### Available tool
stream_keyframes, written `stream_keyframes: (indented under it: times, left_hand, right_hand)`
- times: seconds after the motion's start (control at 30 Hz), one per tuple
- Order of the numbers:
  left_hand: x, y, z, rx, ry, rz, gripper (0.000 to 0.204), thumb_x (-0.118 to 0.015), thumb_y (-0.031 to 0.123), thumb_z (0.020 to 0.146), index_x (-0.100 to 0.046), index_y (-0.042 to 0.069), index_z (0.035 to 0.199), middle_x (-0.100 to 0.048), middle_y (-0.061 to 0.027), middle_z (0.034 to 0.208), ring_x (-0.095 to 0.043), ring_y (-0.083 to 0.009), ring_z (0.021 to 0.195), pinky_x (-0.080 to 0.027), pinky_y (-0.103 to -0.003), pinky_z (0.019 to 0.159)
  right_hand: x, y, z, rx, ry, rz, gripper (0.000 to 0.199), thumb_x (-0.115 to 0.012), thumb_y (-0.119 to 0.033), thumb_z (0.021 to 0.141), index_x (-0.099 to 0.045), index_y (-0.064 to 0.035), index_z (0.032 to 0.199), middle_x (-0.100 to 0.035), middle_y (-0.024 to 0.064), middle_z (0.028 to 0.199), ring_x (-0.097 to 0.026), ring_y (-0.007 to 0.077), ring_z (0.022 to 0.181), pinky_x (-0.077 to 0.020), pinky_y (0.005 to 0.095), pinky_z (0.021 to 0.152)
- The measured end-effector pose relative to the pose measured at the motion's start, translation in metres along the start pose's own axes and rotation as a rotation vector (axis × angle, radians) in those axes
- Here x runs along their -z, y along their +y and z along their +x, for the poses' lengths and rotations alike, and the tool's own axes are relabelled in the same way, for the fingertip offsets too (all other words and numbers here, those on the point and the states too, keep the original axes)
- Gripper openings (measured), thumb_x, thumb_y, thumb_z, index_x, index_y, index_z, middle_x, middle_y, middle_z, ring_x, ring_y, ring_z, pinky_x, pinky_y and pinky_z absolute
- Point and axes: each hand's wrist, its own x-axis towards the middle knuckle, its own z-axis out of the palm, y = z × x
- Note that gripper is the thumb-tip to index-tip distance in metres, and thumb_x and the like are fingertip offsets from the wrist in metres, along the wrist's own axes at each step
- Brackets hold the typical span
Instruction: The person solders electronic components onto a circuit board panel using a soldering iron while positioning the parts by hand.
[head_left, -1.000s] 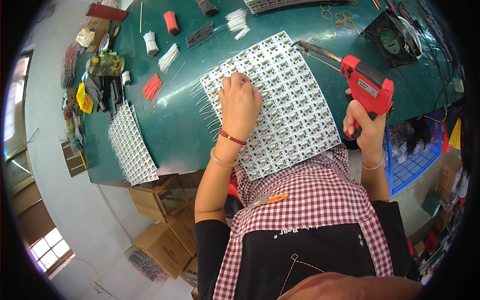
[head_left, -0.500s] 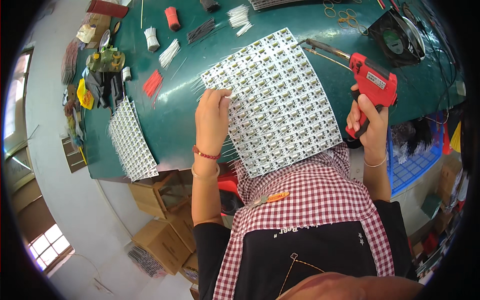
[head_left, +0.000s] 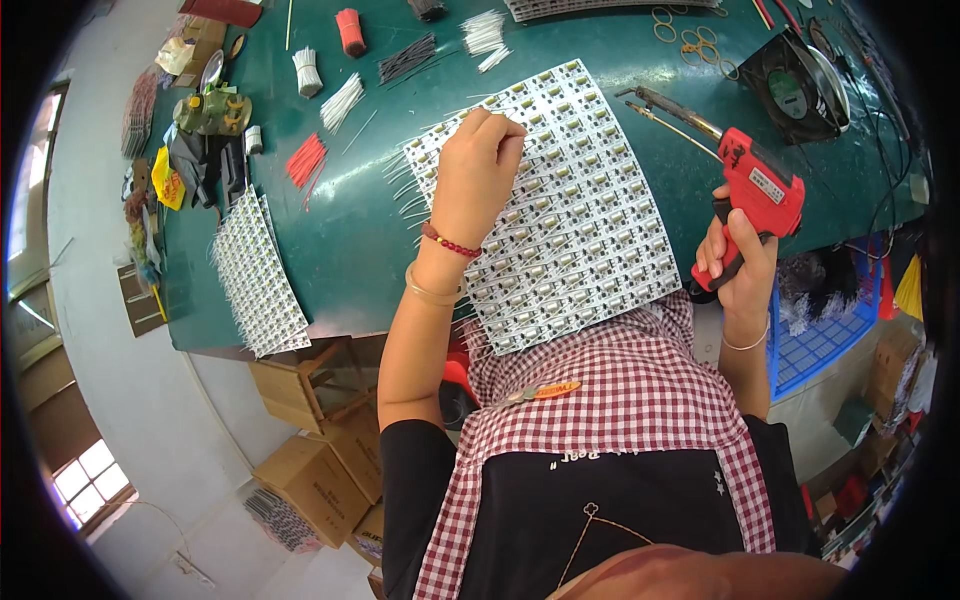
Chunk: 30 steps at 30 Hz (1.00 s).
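Note:
A large white panel of small circuit boards [head_left: 590,220] lies at the table's near edge, its lower end by the checked apron. Thin white wires stick out along its left side. Above the panel's upper left part is my left hand [head_left: 478,170], fingertips pinched together; whatever they hold is hidden. My right hand [head_left: 742,265] grips a red and black soldering gun [head_left: 765,190] by its handle. The gun's metal tip and thin solder-feed tube point up and left, just off the panel's right edge.
On the green table [head_left: 360,240] lie red wires [head_left: 306,160], white wires [head_left: 342,102] and black wires [head_left: 407,58] in bundles. Another wired panel [head_left: 258,280] sits at the left edge. A black fan [head_left: 790,88] stands far right, above a blue basket [head_left: 820,335].
My left hand has moved up and right across the panel. The soldering gun has shifted slightly right and down, so its tip is now farther from the panel's edge.

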Motion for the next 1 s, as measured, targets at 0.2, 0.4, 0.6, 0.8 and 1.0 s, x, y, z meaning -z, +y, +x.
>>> stream_keyframes:
  times: [0.2,0.4,0.6,0.8,1.0]
  left_hand:
    - [-0.002,0.004,-0.020,0.088,-0.142,0.050,0.004,-0.067,0.005,0.081,-0.066,0.004,0.084,-0.060,-0.0086,0.077,-0.060,-0.0222,0.065,-0.048,-0.032,0.060]
    - [-0.014,0.004,-0.033,0.080,-0.079,0.167,0.003,-0.067,0.007,0.080,-0.066,0.005,0.081,-0.058,-0.0086,0.076,-0.056,-0.0256,0.073,-0.047,-0.036,0.064]
    - [-0.015,0.003,-0.038,0.083,-0.015,0.178,0.003,-0.067,0.006,0.079,-0.065,0.004,0.079,-0.059,-0.0084,0.078,-0.052,-0.0280,0.076,-0.045,-0.038,0.070]
    - [-0.007,-0.001,-0.022,0.043,0.037,0.143,0.003,-0.067,0.005,0.079,-0.065,0.004,0.079,-0.060,-0.0089,0.078,-0.054,-0.0282,0.078,-0.045,-0.038,0.072]
    - [0.003,-0.040,0.043,0.053,0.071,0.123,0.005,-0.069,0.008,0.078,-0.066,0.004,0.079,-0.063,-0.0088,0.080,-0.057,-0.0271,0.083,-0.047,-0.038,0.074]
  right_hand:
    - [0.002,0.008,-0.003,-0.023,-0.028,-0.010,0.026,-0.055,-0.012,0.094,-0.054,0.0042,0.115,-0.052,0.0056,0.058,-0.046,0.0110,0.041,-0.0423,0.0263,0.042]
    - [-0.006,0.020,-0.013,-0.164,-0.109,-0.159,0.030,-0.055,-0.013,0.094,-0.050,0.0049,0.118,-0.051,0.0051,0.058,-0.047,0.0109,0.043,-0.0454,0.0265,0.046]
    - [-0.004,0.029,-0.029,-0.159,-0.133,-0.332,0.029,-0.052,-0.008,0.093,-0.049,0.0081,0.117,-0.051,0.0054,0.057,-0.049,0.0118,0.044,-0.0451,0.0271,0.047]
    - [-0.005,0.026,-0.022,-0.121,-0.083,-0.224,0.027,-0.051,-0.013,0.096,-0.049,0.0035,0.117,-0.049,0.0051,0.057,-0.045,0.0113,0.042,-0.0453,0.0274,0.047]
    - [-0.010,0.022,-0.008,-0.083,-0.044,-0.032,0.025,-0.054,-0.012,0.095,-0.051,0.0030,0.115,-0.051,0.0061,0.059,-0.047,0.0119,0.043,-0.0450,0.0280,0.045]
